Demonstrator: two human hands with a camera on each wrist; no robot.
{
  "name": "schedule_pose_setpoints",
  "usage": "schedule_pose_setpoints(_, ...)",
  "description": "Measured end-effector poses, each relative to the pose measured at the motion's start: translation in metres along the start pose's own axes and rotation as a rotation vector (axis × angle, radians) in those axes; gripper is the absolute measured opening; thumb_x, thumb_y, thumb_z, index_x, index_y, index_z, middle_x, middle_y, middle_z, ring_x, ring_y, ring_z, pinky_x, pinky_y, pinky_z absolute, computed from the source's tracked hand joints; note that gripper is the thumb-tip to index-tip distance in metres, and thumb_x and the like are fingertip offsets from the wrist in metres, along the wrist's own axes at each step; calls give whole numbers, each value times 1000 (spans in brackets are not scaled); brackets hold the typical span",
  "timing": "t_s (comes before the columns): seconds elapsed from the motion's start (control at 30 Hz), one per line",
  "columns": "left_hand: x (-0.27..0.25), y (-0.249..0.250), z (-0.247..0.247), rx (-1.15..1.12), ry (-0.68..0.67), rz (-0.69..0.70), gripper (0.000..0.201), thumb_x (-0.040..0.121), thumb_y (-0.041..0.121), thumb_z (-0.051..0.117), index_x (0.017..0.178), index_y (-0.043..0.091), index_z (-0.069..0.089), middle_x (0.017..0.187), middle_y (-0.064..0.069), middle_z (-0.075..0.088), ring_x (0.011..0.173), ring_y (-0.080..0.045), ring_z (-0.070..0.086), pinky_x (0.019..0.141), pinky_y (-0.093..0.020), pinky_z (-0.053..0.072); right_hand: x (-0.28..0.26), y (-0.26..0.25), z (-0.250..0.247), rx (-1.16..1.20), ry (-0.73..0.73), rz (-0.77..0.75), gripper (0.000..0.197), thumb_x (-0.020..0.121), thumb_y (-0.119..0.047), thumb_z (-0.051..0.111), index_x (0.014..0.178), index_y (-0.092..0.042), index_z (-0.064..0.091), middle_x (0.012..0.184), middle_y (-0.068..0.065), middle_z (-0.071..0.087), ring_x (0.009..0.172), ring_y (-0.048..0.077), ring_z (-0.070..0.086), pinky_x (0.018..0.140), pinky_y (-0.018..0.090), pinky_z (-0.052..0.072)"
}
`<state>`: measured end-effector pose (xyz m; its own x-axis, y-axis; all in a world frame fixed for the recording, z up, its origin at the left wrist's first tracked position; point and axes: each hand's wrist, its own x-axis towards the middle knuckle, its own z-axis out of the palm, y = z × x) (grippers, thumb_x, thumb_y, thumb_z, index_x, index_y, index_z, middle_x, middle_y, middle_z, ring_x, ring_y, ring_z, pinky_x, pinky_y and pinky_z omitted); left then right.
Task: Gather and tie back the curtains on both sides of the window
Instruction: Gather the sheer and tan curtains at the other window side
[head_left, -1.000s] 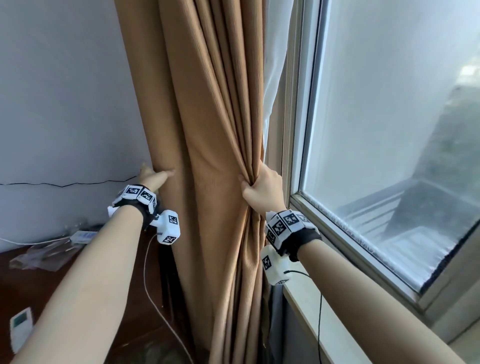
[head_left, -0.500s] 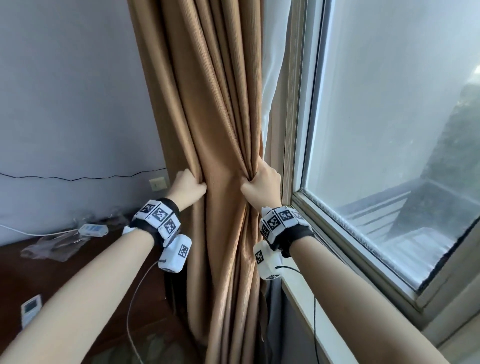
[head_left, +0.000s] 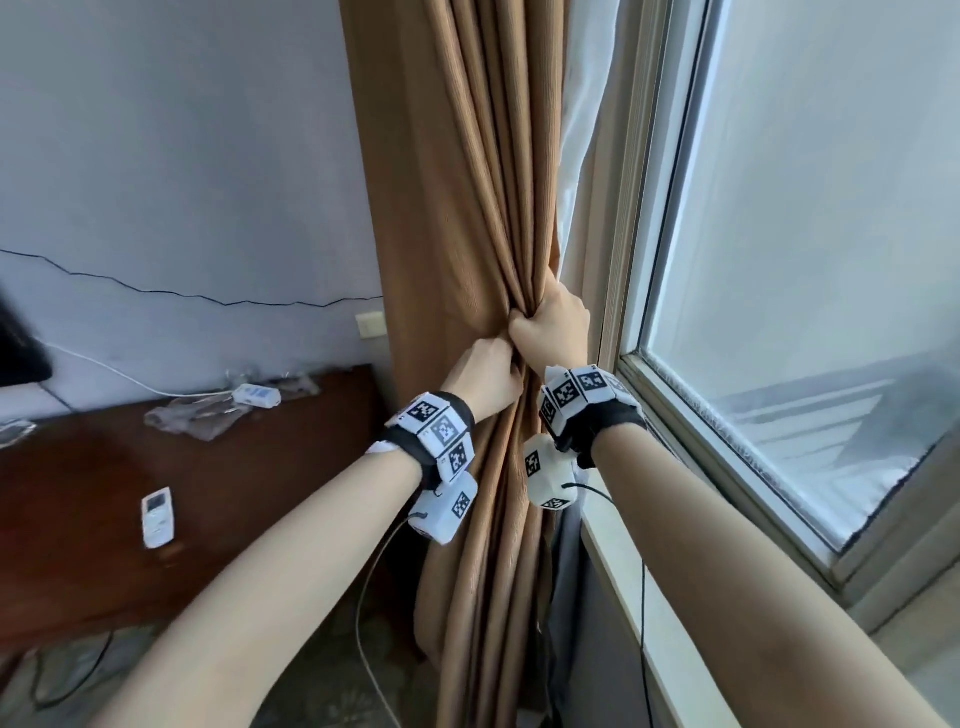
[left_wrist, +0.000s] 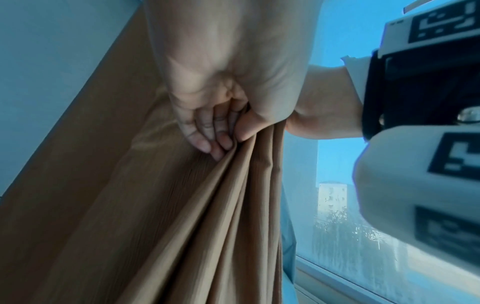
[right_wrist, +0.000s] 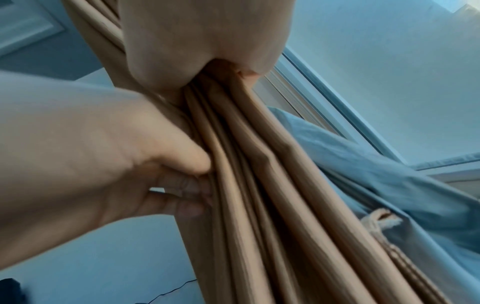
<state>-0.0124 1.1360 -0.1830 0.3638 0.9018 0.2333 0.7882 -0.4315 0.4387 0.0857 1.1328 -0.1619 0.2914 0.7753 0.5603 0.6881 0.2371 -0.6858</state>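
A tan curtain (head_left: 457, 208) hangs left of the window (head_left: 805, 260), its folds pulled into one bunch at waist height. My right hand (head_left: 550, 322) grips the top of the bunch in a fist. My left hand (head_left: 485, 371) sits just below and to its left, fingers curled into the folds. In the left wrist view my left hand's fingertips (left_wrist: 207, 144) dig into the curtain (left_wrist: 182, 226). The right wrist view shows my right hand (right_wrist: 202, 51) clamped round the curtain (right_wrist: 259, 185). A beige knotted cord (right_wrist: 379, 220) hangs by the pale lining (right_wrist: 363, 164).
A dark wooden desk (head_left: 78, 519) stands at the left with a white remote (head_left: 157, 517), a white adapter (head_left: 257, 396) and crumpled plastic. A wall socket (head_left: 370, 325) is beside the curtain. The window sill (head_left: 649, 597) runs under my right forearm.
My left hand has swept the curtain's left edge rightward until it meets my right hand. The curtain is narrower and bunched. My right hand has kept its grip.
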Motion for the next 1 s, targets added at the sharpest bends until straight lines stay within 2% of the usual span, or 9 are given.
schedule_pose_setpoints(0.1,-4,2,4,5,-5,20,28,89,7,42,112,4,57,105,-21,65,98,-40,61,81,-40,51,-2,2,-9,29,-34,2,16,75,-19,54,90,-15,51,78,9,62,77,32,59,70,34,44)
schedule_pose_setpoints(0.23,3,-2,8,-38,-83,39,41,86,7,45,127,10,48,117,-14,61,108,-31,59,90,-37,49,-3,-3,-15,109,-81,48,41,87,-57,57,107,-22,61,95,-4,68,92,19,60,85,33,45)
schedule_pose_setpoints(0.37,8,-20,0,-73,-222,63,55,87,13,58,139,13,40,132,-9,54,125,-26,49,100,-27,38,-2,5,-14,-79,-81,0,28,79,-28,65,102,-15,55,88,6,67,86,32,62,79,38,46)
schedule_pose_setpoints(0.47,28,-55,-21,-192,-299,-4,25,81,9,63,98,25,71,99,2,70,106,-21,63,99,-32,47,-2,8,-15,-114,-82,6,20,77,-16,60,94,-15,50,85,12,66,85,38,60,78,39,44)
schedule_pose_setpoints(0.57,54,-105,-35,-249,-87,-166,43,76,-2,49,61,30,72,83,3,73,96,-21,67,96,-38,51,-3,7,-12,-122,-52,2,20,76,-16,60,90,-17,45,84,11,65,84,38,59,75,38,43)
schedule_pose_setpoints(0.67,74,-141,-39,-307,133,-337,37,82,-5,40,89,16,69,106,-8,67,106,-25,59,87,-25,47,-5,8,-6,-128,-12,-2,22,76,-17,60,96,-12,52,84,11,65,83,37,59,74,39,43)
schedule_pose_setpoints(0.77,95,-170,-38,-366,158,-462,40,86,0,49,125,7,55,113,-7,58,106,-21,55,86,-22,40,-4,9,-1,-121,24,-8,22,77,-18,63,95,-11,54,85,10,64,83,35,58,74,37,42)
schedule_pose_setpoints(0.9,134,-223,-17,-390,132,-513,54,69,16,62,122,11,56,119,-5,61,109,-25,60,95,-34,48,-1,14,6,-133,40,-17,21,77,-18,66,90,-11,52,81,8,61,79,31,57,67,32,33)
schedule_pose_setpoints(1.0,144,-227,-14,-395,134,-554,49,80,10,62,127,7,48,121,-5,56,111,-24,55,90,-34,45,1,19,10,-127,54,-20,21,76,-18,67,90,-14,52,79,6,60,76,28,56,67,30,33)
